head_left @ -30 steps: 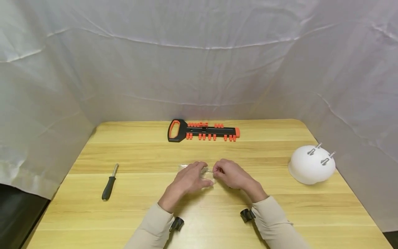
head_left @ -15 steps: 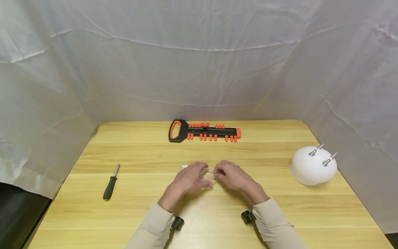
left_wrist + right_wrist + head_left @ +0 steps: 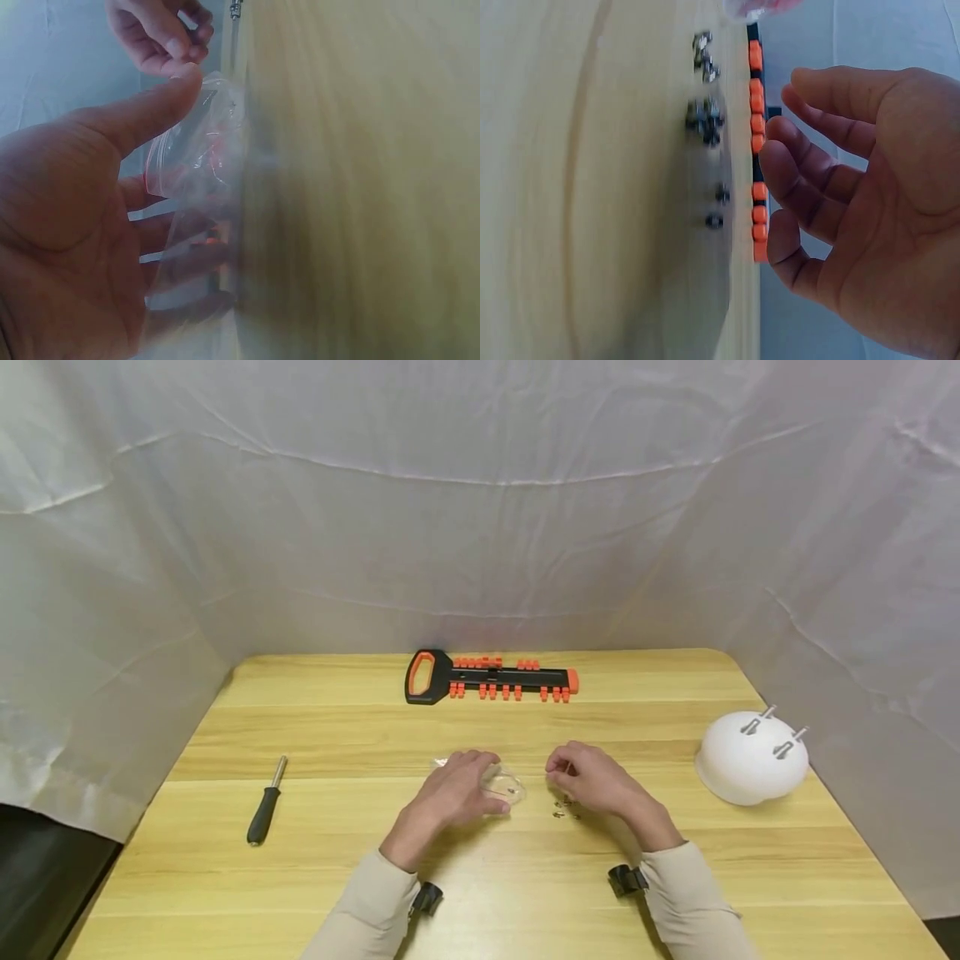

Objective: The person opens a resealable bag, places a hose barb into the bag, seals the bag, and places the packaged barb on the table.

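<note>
My left hand (image 3: 457, 785) arches over a clear plastic zip bag (image 3: 513, 781), thumb and fingers extended at its sides. In the left wrist view the fingers show through the bag (image 3: 202, 150), and the thumb reaches to its upper edge. One small dark piece (image 3: 512, 791) shows at the bag. To the right, my right hand (image 3: 588, 777) hovers with loosely curled fingers (image 3: 787, 165) and nothing visible in them. Several small metal pieces (image 3: 558, 814), like tiny screws, lie loose on the table near it. The right wrist view shows them as small clusters (image 3: 703, 120).
A black and orange bit holder (image 3: 491, 677) with a loop handle lies at the back. On the left is a black-handled screwdriver (image 3: 264, 806). A white dome (image 3: 738, 768) with two metal brackets stands at the right. Grey-white curtains (image 3: 480, 527) surround the table (image 3: 480, 893).
My right hand has moved right, away from the bag's mouth. Several small metal pieces now show on the table beneath it. My left hand stays at the bag.
</note>
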